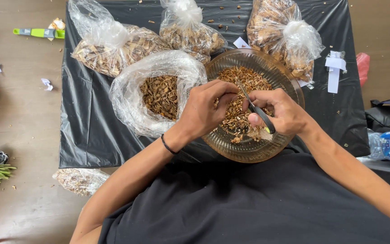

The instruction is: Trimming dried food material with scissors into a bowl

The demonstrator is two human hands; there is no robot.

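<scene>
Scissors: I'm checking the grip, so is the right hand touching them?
Touching. The head view shows the right hand wrapped around the handles of the scissors above the glass bowl.

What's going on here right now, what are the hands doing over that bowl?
The right hand holds scissors over a brown glass bowl of dried brown pieces. The left hand pinches a bit at the blades. An open plastic bag of similar pieces lies beside the bowl, on black sheeting, with three tied bags behind.
</scene>
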